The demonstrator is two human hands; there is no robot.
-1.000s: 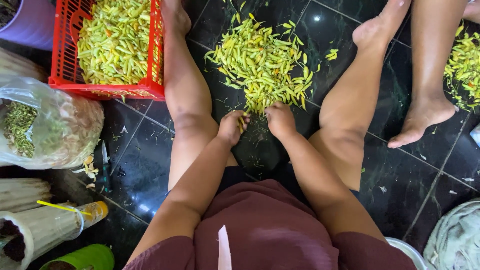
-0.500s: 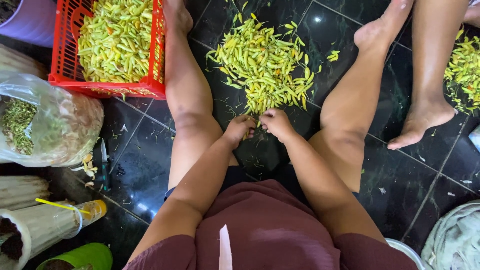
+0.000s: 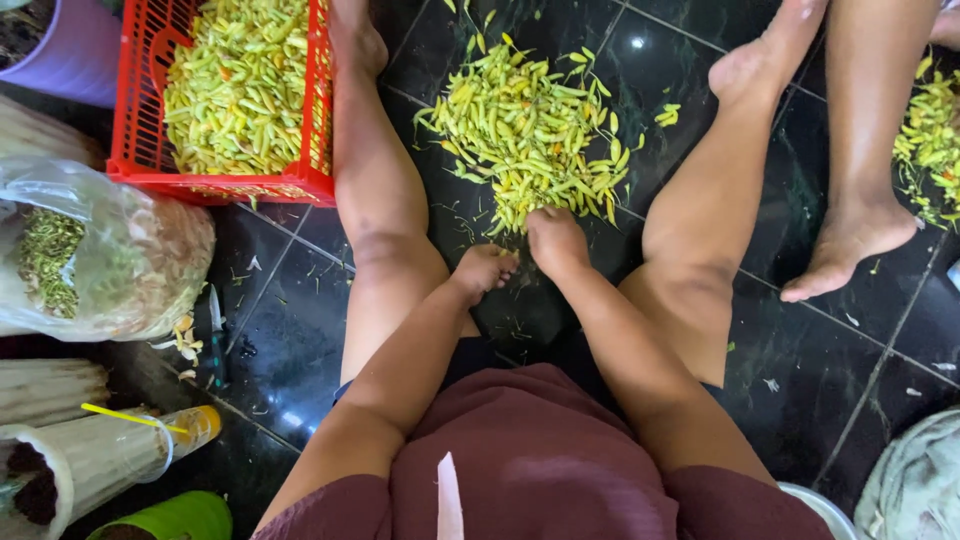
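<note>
A loose pile of yellow-green chillies [image 3: 530, 130] lies on the dark tiled floor between my bare legs. My right hand [image 3: 555, 242] rests back-up on the near edge of the pile. Its fingers point down into the chillies and are hidden. My left hand [image 3: 485, 270] is just left of it and slightly nearer to me, by my left knee. Its fingers are curled closed and nothing shows in them.
A red plastic crate [image 3: 315, 120] full of chillies stands at the far left beside my left leg. A clear bag of green stems [image 3: 110, 260] and some rolled sacks lie to my left. Another person's leg and foot [image 3: 850, 230] stand at the right by a second chilli heap [image 3: 930, 130].
My hands had come together in front of the pile. Now they are apart: the right has gone forward onto the chillies and the left has drawn back a little.
</note>
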